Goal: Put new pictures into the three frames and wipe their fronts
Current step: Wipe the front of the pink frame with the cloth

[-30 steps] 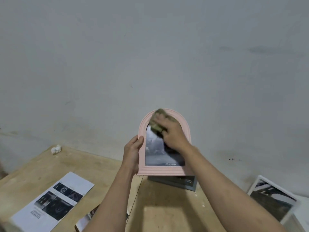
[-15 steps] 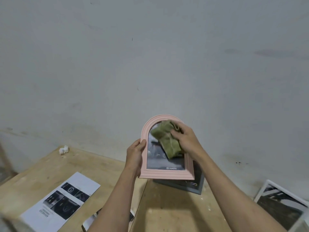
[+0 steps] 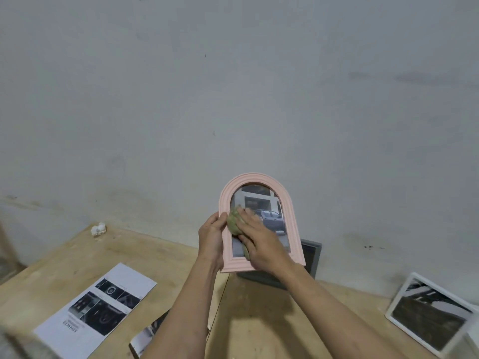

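I hold a pink arched frame upright in the air before the grey wall, a street picture with a car behind its front. My left hand grips its left edge. My right hand presses a crumpled green cloth against the lower left of the front, its fingers bent over the cloth. A grey frame stands against the wall behind the pink one, mostly hidden. A white frame with a dark picture leans at the right.
The wooden table carries a printed sheet at the left and another picture partly under my left arm. A small white lump lies by the wall at the table's far left corner.
My right hand has swept the cloth from the top of the arch down to the lower left of the front. The frame stays in my left hand.
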A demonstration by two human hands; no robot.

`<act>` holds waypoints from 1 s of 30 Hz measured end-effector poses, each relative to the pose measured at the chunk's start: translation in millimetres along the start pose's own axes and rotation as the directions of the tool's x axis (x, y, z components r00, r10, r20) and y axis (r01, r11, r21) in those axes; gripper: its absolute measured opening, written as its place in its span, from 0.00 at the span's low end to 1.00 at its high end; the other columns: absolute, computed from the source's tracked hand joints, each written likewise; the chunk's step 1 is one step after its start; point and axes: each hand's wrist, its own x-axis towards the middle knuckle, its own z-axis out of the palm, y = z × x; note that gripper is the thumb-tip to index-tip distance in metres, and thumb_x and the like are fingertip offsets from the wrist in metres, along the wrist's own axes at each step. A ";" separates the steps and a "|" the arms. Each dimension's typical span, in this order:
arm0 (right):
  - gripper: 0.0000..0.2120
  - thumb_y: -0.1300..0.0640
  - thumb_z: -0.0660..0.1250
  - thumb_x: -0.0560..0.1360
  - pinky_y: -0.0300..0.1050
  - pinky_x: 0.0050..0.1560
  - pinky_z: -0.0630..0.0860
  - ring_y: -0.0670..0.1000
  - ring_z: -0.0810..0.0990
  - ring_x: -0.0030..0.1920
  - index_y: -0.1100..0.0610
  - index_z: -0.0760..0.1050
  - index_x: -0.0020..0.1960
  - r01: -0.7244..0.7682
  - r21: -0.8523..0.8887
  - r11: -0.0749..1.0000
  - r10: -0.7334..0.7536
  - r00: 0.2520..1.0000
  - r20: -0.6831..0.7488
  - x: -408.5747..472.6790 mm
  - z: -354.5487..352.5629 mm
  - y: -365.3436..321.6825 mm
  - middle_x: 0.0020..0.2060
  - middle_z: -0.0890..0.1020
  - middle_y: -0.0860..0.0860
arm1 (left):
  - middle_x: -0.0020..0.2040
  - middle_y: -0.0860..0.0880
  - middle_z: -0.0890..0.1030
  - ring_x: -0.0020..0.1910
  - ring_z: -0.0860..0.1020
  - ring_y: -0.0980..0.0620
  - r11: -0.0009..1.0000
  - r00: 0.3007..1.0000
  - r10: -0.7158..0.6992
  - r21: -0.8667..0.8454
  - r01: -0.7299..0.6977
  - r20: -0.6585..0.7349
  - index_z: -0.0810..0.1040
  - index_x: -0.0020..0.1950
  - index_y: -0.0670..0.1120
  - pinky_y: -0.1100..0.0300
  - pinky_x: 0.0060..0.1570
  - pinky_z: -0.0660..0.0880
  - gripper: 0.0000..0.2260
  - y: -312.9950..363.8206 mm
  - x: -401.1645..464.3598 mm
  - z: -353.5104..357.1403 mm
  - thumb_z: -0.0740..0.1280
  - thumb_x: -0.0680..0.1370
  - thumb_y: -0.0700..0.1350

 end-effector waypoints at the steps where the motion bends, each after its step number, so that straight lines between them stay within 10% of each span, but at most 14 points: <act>1: 0.25 0.58 0.58 0.81 0.41 0.76 0.46 0.41 0.47 0.76 0.46 0.59 0.76 0.025 0.033 0.999 -0.027 0.998 0.055 -4.8 3.4 0.3 0.76 0.54 0.40 | 0.50 0.37 0.85 0.48 0.82 0.40 1.000 1.000 -0.002 -0.013 0.002 -0.010 0.84 0.52 0.40 0.48 0.49 0.81 0.07 2.0 2.2 -4.5 0.66 0.81 0.40; 7: 0.20 0.60 0.61 0.80 0.42 0.76 0.57 0.40 0.61 0.74 0.53 0.69 0.71 0.030 0.219 0.975 -0.080 0.972 0.223 -28.2 32.1 2.0 0.72 0.66 0.43 | 0.51 0.37 0.85 0.49 0.82 0.40 0.992 0.995 0.063 0.113 -0.054 -0.078 0.84 0.52 0.43 0.44 0.55 0.78 0.08 2.1 12.0 -43.8 0.66 0.80 0.43; 15: 0.16 0.59 0.60 0.81 0.50 0.68 0.71 0.46 0.77 0.62 0.49 0.74 0.67 -0.269 0.633 0.726 0.320 0.947 0.034 11.7 34.8 -2.8 0.61 0.80 0.45 | 0.54 0.35 0.84 0.48 0.82 0.40 0.975 0.999 -0.033 0.218 0.034 -0.006 0.80 0.59 0.45 0.42 0.52 0.81 0.09 4.8 38.2 -93.5 0.62 0.84 0.44; 30: 0.15 0.61 0.59 0.81 0.27 0.55 0.70 0.45 0.77 0.58 0.53 0.75 0.65 -0.472 0.511 0.718 0.497 0.862 0.097 145.5 169.8 26.0 0.58 0.80 0.46 | 0.62 0.45 0.82 0.61 0.79 0.41 0.919 0.956 -0.153 0.320 0.230 -0.250 0.78 0.67 0.47 0.38 0.65 0.74 0.17 11.5 171.1 -253.8 0.66 0.80 0.52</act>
